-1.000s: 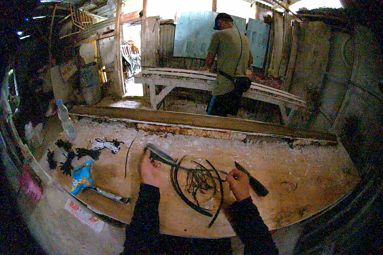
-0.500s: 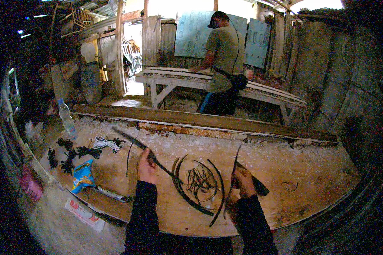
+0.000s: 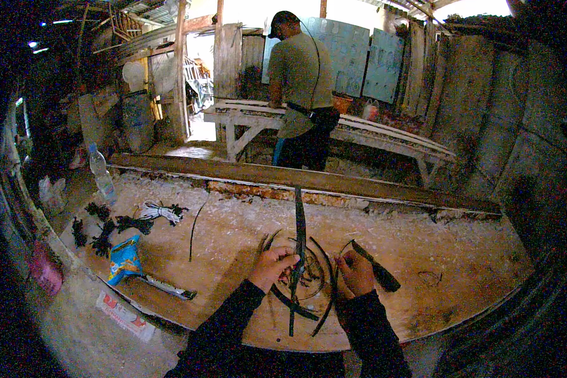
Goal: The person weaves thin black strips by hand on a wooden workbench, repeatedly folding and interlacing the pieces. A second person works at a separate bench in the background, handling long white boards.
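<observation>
Over the middle of the workbench, my left hand (image 3: 274, 268) is closed on a long dark strip (image 3: 300, 220). It stands nearly upright, broad above my fingers and thinner below. My right hand (image 3: 357, 271), to its right, pinches a thin dark strand (image 3: 344, 246) that curves over my fingertips; its other end is hidden. Beside that hand lies a dark, flat, blade-like piece (image 3: 381, 272); whether the hand touches it I cannot tell. Between and under my hands are a loose coil of thin dark strands (image 3: 311, 277) and several curved dark strips (image 3: 326, 315).
On the bench's left are black bundles (image 3: 103, 239), a white-and-black cord bundle (image 3: 160, 212), a blue snack packet (image 3: 125, 258) and a clear bottle (image 3: 101, 170). A plank (image 3: 246, 176) edges the far side. Beyond, another person (image 3: 302, 75) stands at a white bench (image 3: 384, 140).
My left hand has moved right with the strip, turning it from slanted to nearly upright. The right hand stays nearly in place, its strand now bent over. The other person has shifted left.
</observation>
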A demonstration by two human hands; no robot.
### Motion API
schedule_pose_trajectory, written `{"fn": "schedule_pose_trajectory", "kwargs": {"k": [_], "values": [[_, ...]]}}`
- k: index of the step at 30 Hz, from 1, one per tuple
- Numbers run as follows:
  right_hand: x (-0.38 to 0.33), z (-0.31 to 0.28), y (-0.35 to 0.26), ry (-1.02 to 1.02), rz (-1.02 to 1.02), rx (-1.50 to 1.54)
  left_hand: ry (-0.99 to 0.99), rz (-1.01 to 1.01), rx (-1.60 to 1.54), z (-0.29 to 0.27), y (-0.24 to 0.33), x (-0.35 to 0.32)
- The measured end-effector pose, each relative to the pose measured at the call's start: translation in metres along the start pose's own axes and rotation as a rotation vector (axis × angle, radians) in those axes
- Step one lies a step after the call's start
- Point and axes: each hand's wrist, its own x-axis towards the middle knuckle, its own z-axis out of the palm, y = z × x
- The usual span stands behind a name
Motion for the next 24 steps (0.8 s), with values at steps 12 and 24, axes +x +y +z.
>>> {"fn": "schedule_pose_trajectory", "kwargs": {"k": [12,24], "values": [[-0.017,0.015,-0.025,-0.407,0.113,0.689,-0.156,0.045,0.258,0.006,-0.023,0.005],[-0.017,0.025,-0.007,-0.366,0.05,0.743,-0.128,0.195,0.433,0.01,-0.029,0.003]]}}
